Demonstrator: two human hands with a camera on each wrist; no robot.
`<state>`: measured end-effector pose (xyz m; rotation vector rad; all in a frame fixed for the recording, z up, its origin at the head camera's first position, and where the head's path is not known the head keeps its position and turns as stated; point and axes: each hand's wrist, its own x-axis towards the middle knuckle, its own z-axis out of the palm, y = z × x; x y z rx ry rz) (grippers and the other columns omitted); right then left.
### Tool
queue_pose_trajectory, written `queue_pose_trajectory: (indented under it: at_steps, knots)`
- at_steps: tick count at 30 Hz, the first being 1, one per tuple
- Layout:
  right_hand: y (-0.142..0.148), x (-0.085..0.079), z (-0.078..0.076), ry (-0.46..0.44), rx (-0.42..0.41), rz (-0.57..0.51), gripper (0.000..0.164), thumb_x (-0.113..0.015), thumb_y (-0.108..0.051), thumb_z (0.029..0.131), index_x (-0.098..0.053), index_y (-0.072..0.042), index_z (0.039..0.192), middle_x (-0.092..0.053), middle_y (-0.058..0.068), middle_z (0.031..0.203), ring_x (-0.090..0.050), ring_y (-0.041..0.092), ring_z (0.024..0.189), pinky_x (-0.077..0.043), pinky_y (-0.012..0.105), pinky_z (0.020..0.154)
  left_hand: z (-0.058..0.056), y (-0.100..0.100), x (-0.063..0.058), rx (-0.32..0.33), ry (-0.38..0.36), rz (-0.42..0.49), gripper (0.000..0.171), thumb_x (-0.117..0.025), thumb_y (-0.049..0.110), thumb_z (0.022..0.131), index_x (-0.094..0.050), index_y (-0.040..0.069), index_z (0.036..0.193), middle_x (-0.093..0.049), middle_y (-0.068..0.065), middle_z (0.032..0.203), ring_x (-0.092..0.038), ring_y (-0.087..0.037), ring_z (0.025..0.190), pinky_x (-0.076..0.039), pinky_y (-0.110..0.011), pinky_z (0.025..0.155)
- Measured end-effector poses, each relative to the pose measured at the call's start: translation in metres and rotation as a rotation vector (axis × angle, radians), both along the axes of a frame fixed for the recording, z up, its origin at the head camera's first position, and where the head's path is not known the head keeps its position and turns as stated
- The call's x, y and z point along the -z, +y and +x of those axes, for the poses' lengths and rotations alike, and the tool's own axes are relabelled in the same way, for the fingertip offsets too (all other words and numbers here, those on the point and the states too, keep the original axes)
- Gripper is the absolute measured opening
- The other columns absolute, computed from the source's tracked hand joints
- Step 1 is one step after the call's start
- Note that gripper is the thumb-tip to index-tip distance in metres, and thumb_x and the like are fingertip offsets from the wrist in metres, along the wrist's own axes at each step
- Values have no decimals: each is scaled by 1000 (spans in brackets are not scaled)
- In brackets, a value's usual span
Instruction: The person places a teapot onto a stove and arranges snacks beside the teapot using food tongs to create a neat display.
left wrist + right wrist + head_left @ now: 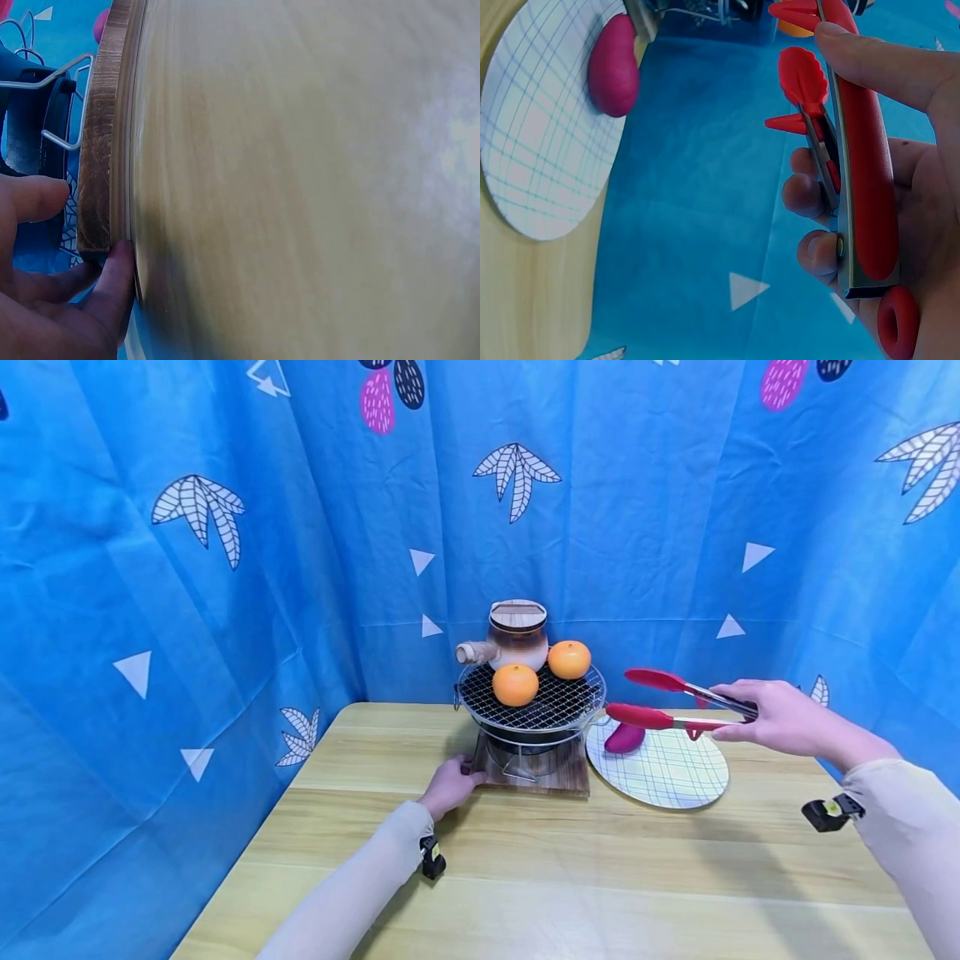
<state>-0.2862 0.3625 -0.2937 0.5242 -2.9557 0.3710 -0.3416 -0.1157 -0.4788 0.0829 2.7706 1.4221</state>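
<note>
My left hand (pixel 451 787) holds the left edge of a dark wooden board (pixel 570 777) under a tabletop grill. In the left wrist view, the thumb (pixel 45 197) is over the board's top side and the fingertips (pixel 118 259) are at its corner. Red-tipped tongs (pixel 645 716) are gripped in my right hand (pixel 783 717), their arms spread with nothing between the tips. Below them, a purple sweet potato-like piece (pixel 625 739) lies on the left of a checked round plate (pixel 675 789). Two oranges (pixel 515 685) sit on the grill's wire rack (pixel 558 706).
A clay pot (pixel 528 647) with a wooden lid and side handle stands at the back of the rack. Blue patterned curtain (pixel 622 527) closes off the back and both sides. The light wooden table (pixel 600 868) stretches in front of the grill and plate.
</note>
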Motion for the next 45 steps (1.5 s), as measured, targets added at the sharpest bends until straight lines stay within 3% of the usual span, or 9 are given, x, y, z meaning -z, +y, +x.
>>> queue_pose_trajectory:
  at_steps: [6,17,26,30,35,41,45]
  knots:
    - [10,9,-1,-26,24,-9,93,-76,-61,80,-51,2,143,-54,37,135,-52,52,118,-53,66,82,0,0,-1,0,7,-3,61,-72,28,90,-52,-5,139,-60,-25,134,-55,-43,126,-45,-54,108]
    - [19,24,-3,-114,71,-37,97,-76,-62,79,-49,5,144,-49,40,138,-42,59,124,-47,73,84,-2,1,0,-1,15,-10,59,-72,26,90,-54,-4,137,-63,-24,131,-57,-41,124,-46,-53,107]
    - [24,37,-9,-89,46,-37,91,-79,-57,79,-54,7,139,-58,38,130,-54,51,114,-52,64,80,-1,2,-2,0,5,0,62,-71,26,91,-51,-6,140,-60,-26,135,-55,-43,126,-45,-54,108]
    - [25,43,-12,-124,49,-59,94,-79,-58,78,-51,7,142,-58,37,130,-54,53,116,-53,63,79,1,2,-2,3,9,-6,64,-71,26,91,-50,-7,141,-59,-27,135,-55,-44,127,-45,-54,108]
    - [23,50,-16,-168,55,-79,95,-80,-56,78,-49,6,143,-61,34,128,-57,49,111,-56,53,74,1,1,-2,-3,5,-8,66,-71,28,91,-48,-7,142,-59,-27,136,-54,-43,128,-44,-54,109]
    - [23,59,-22,-159,19,-71,89,-80,-51,80,-53,13,136,-62,34,127,-59,49,113,-53,63,82,1,1,-2,-11,-7,-5,67,-71,28,92,-47,-6,144,-58,-27,138,-53,-43,129,-44,-53,110]
    - [25,67,-26,-143,6,-60,85,-81,-48,81,-56,15,132,-65,32,122,-61,44,108,-53,58,82,3,2,-3,-12,-4,-3,66,-70,27,92,-47,-6,143,-59,-27,136,-54,-43,128,-44,-53,109]
